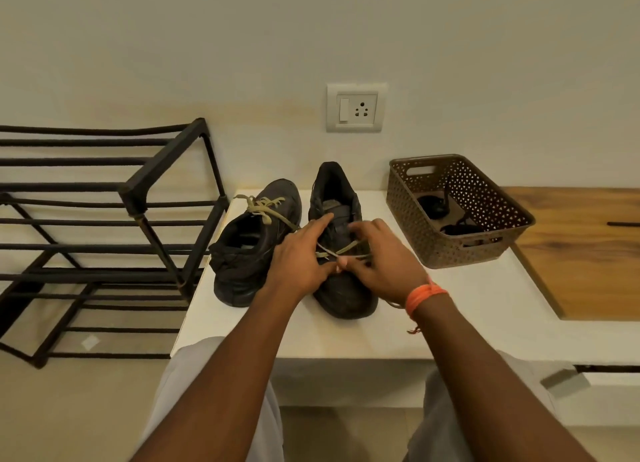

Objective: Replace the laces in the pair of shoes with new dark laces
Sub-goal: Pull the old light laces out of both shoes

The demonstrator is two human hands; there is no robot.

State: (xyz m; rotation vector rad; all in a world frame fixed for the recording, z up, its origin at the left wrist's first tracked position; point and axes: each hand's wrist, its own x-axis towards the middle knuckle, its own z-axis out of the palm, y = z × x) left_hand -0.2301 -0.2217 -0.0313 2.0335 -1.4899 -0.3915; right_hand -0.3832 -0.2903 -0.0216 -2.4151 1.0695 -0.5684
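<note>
There are two dark shoes on the white ledge: the left shoe (254, 243) and the right shoe (341, 240). Each shoe has one light lace, so that makes two: a tied lace (265, 207) on the left shoe and a loose lace (341, 250) on the right shoe. There are two hands, the left hand (299, 261) and the right hand (382, 259). There is one brown basket (460, 250), with dark laces (450, 216) in a pile inside that I cannot count. There is one black rack (138, 188), one wall socket (356, 108) and one orange wristband (424, 297).
</note>
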